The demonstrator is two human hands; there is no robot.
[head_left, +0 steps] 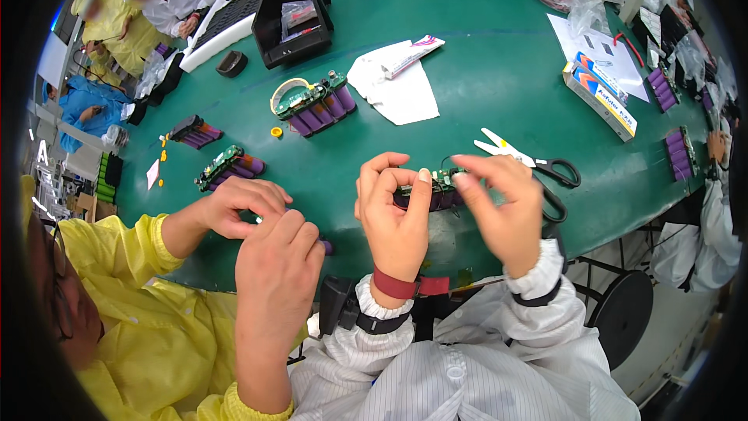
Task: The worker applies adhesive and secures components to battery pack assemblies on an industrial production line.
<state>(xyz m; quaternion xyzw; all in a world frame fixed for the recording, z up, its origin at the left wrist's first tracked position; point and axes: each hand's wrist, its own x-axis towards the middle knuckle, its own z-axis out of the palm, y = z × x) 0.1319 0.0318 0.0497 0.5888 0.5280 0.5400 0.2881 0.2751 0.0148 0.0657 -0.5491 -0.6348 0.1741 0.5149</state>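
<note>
In front of me is a purple battery pack with a green circuit board (444, 196). My left hand (393, 222) is closed around its left end, the thumb lying along the board. At the right end, my right hand (506, 206) curls in, thumb and forefinger at the board's edge beside a thin dark wire (446, 159). Whether those fingertips grip the wire or a board part cannot be made out. Just beyond my right hand lie scissors (531, 162) with white blades and black handles, one handle loop partly behind my fingers.
A co-worker in yellow works at my left, hands (269, 226) close to mine. Other battery packs (319, 105) stand on the green table (475, 78). A tube (413, 56) rests on white paper, a black bin (292, 23) behind it. Boxes (600, 97) lie right.
</note>
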